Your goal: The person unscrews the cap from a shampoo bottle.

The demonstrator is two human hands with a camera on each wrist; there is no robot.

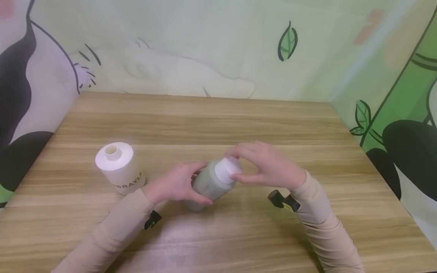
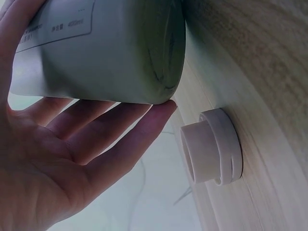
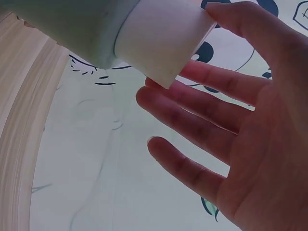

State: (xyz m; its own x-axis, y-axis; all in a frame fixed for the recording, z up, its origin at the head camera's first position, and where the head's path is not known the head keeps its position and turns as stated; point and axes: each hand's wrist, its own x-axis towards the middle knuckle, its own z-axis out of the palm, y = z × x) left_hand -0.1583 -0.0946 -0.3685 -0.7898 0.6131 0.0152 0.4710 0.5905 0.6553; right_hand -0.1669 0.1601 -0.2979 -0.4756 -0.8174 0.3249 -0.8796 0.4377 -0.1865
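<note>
A pale green bottle (image 1: 212, 182) is tilted, its white cap (image 1: 227, 170) pointing up and to the right. My left hand (image 1: 177, 182) grips the bottle's body, thumb on the near side. With thumb and fingertips, my right hand (image 1: 268, 165) pinches the cap; its little finger stays off the cap in the right wrist view. Printed small text shows on the bottle (image 2: 110, 53) in the left wrist view. Whether its base touches the table cannot be told. A small pale ring-shaped plastic piece (image 2: 211, 149) with a narrower collar rests on the table, not visible in the head view.
Left of my left hand, a white bottle (image 1: 126, 176) with dark lettering and an uncapped neck stands upright on the wood-grain table (image 1: 205, 121). A wall with cartoon pictures (image 1: 191, 45) borders the table's far edge. Both wrists carry small black devices (image 1: 283, 201).
</note>
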